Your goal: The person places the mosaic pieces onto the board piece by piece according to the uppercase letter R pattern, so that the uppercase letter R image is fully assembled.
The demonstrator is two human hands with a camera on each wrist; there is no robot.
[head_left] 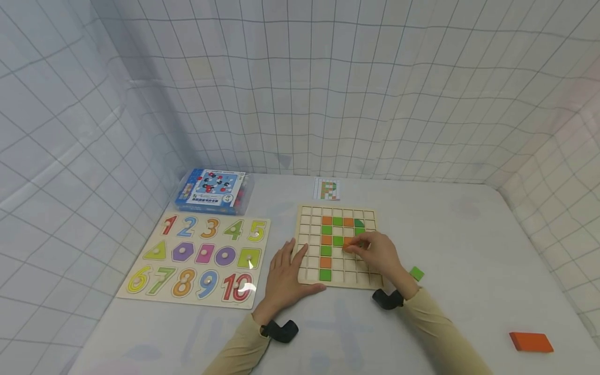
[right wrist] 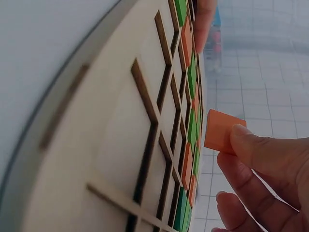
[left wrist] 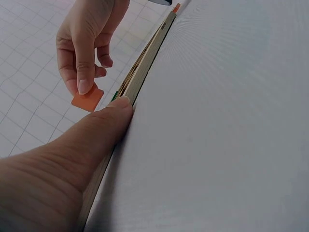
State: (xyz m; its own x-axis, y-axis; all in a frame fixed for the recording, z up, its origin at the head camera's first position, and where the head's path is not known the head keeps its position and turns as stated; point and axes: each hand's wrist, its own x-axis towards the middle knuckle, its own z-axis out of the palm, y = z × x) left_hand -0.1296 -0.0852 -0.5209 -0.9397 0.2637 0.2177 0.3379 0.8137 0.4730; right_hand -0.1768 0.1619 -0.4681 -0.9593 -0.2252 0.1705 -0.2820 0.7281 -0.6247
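A wooden grid board [head_left: 351,286] holds orange and green square tiles in a P-like outline, with a dark green tile [head_left: 359,223] of another shape at its upper right. Between thumb and fingertips, my right hand [head_left: 380,254] pinches an orange square tile [right wrist: 221,131]. In the right wrist view this tile is held off the board's surface. My left hand [head_left: 284,278] rests at the board's lower left corner with fingers spread; its thumb [left wrist: 104,123] presses against the near edge. A loose green tile [head_left: 416,273] lies on the table beside my right wrist.
Behind the board lies a small pattern card [head_left: 326,189]. To the left sits a number and shape peg puzzle [head_left: 123,292], with a blue boxed molecule set [head_left: 213,190] behind it. An orange block [head_left: 532,342] lies far right. Grid-patterned sheets rise around the table.
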